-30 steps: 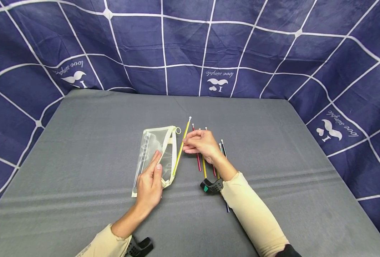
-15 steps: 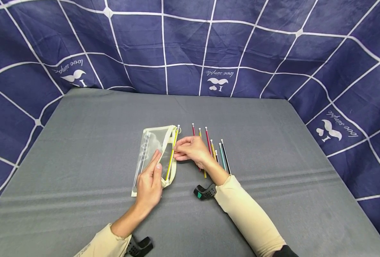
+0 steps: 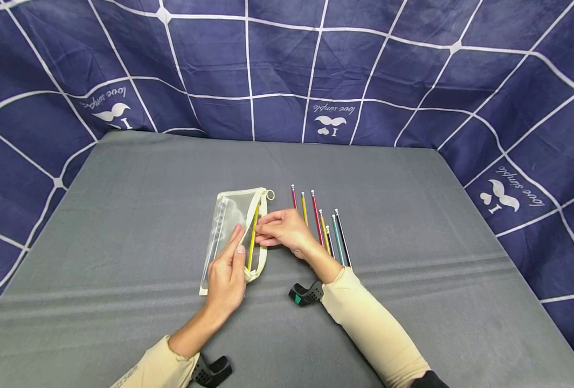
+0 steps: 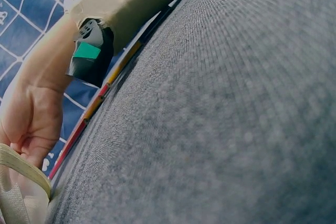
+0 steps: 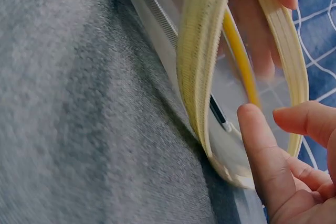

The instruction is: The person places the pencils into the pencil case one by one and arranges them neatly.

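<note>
Since the earlier frame, the right hand (image 3: 287, 231) and a yellow pencil (image 3: 252, 245) have shifted left. On the grey desk (image 3: 413, 215), the clear pouch (image 3: 235, 207) lies left, the left hand (image 3: 226, 277) pinching its opening's edge. Right thumb and forefinger stand apart beside the yellow pencil, inside the pouch. Other pencils (image 3: 317, 215) lie right.
</note>
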`<state>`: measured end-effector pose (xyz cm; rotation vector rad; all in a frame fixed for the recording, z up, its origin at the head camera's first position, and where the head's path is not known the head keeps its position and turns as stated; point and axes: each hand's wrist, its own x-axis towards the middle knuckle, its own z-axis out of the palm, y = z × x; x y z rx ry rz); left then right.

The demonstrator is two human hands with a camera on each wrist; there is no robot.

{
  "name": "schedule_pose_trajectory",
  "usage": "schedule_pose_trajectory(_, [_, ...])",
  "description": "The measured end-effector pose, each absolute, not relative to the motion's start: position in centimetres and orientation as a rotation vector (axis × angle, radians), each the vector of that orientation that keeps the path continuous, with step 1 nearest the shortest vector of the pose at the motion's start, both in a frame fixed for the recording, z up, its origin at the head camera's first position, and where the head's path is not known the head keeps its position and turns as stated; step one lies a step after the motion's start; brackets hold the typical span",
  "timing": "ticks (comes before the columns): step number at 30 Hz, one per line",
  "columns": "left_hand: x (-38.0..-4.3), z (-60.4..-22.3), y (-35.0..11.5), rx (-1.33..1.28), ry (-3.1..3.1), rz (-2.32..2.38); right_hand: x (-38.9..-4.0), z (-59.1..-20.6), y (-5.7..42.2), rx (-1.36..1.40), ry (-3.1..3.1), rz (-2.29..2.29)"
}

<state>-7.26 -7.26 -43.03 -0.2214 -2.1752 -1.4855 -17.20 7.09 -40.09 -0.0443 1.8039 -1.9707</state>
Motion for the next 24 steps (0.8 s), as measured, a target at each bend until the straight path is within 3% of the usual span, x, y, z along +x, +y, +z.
schedule_pose_trajectory(24, [-7.2, -42.9, -7.1, -0.187, -2.194, -1.519, -17.0, -39.3, 8.3, -0.132, 1.832, -1.963])
